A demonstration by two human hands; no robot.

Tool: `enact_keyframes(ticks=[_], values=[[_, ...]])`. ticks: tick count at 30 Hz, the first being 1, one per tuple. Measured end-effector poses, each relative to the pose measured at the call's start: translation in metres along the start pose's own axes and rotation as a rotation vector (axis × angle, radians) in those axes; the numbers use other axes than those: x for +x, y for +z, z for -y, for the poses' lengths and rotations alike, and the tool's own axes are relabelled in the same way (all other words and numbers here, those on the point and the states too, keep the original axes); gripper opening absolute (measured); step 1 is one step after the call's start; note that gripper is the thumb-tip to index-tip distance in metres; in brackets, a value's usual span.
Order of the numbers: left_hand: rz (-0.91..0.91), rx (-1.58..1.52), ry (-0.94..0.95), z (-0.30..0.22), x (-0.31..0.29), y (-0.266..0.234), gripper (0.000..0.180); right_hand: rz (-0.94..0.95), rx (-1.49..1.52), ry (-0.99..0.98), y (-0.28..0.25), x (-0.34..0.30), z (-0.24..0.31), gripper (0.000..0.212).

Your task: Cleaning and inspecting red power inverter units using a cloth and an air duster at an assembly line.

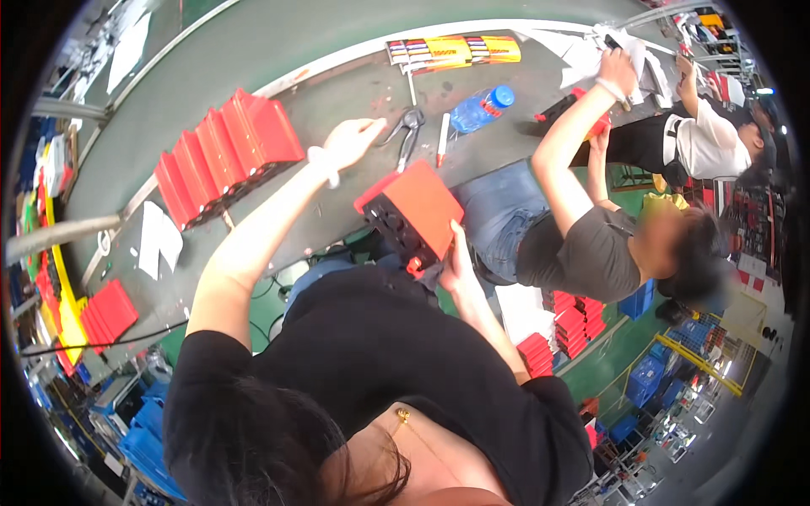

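Note:
My right hand [457,260] grips the edge of a red casing [426,205] with a black side, held tilted in front of my body. A small red piece sits at the casing's lower corner. Over the table, my left hand [353,142] is stretched out with nothing visible in it. Its fingertips are just left of a pair of dark-handled pliers [411,122] lying on the table. Beside the pliers is a white and red marker pen [443,139], and a blue-capped bottle [481,110] lies on its side.
Several red casings [228,156] stand in a row at the left of the table, with white paper [158,240] nearer. Yellow printed labels [456,52] lie along the far edge. On my right, a co-worker [582,244] handles another red casing [599,125].

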State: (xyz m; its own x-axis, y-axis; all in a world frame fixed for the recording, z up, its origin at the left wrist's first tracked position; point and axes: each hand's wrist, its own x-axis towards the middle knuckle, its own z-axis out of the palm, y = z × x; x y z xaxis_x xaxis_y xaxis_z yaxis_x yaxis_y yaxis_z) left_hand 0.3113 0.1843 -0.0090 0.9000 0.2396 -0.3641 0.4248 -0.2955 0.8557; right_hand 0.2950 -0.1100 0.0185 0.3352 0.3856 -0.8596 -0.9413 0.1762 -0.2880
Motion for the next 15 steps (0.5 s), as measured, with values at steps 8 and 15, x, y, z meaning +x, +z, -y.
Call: enact_keyframes(ticks=[8, 15], values=[[-0.257, 0.204, 0.562, -0.067, 0.117, 0.112, 0.088, -0.051, 0.025, -0.143, -0.068, 0.013, 0.000, 0.063], [-0.345, -0.108, 0.447, -0.079, 0.115, 0.096, 0.074, -0.098, -0.017, -0.153, -0.077, 0.021, 0.025, 0.064]])
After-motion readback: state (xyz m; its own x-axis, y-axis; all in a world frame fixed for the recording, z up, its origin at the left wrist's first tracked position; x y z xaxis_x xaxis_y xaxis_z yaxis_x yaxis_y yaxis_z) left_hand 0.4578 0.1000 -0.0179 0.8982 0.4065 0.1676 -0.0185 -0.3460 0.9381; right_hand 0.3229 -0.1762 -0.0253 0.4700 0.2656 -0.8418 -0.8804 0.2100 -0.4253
